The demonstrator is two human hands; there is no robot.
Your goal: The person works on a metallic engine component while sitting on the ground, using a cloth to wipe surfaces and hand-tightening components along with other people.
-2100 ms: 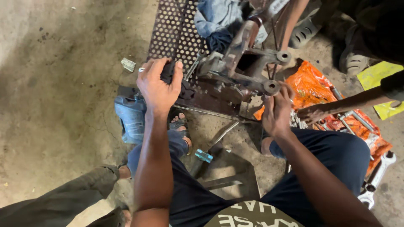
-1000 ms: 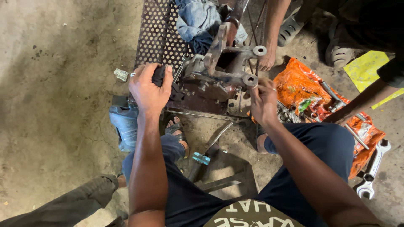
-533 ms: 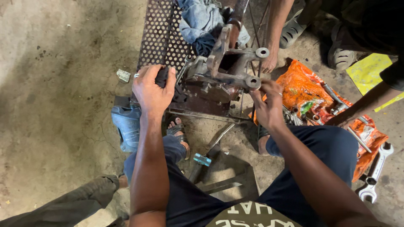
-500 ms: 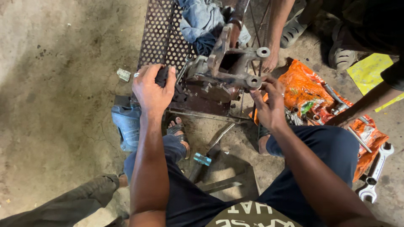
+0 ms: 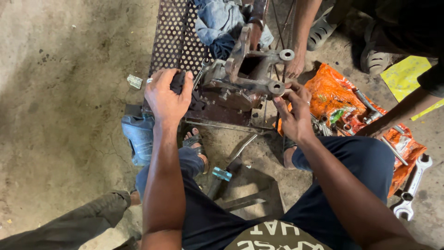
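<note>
- Gripping a dark rag [image 5: 178, 83] with my left hand [image 5: 167, 95], grip closed round it, I press it on the near-left corner of the metal bracket assembly [image 5: 240, 81].
- My right hand [image 5: 293, 109] pinches the bracket's near round boss [image 5: 276, 88], fingertips closed on it.
- Judging progress: the bracket looks grimy, so the work seems to be midway.
- Beyond my left grip lies a perforated plate [image 5: 178, 37].
- Right of my right grip: an orange bag [image 5: 337, 99] of tools, a spanner [image 5: 411, 187], and another person's hand [image 5: 293, 67] steadying the far side.

Single head-worn camera looking steeply down, sitting close over the person's forearms, knees and concrete floor [image 5: 60, 92]
</note>
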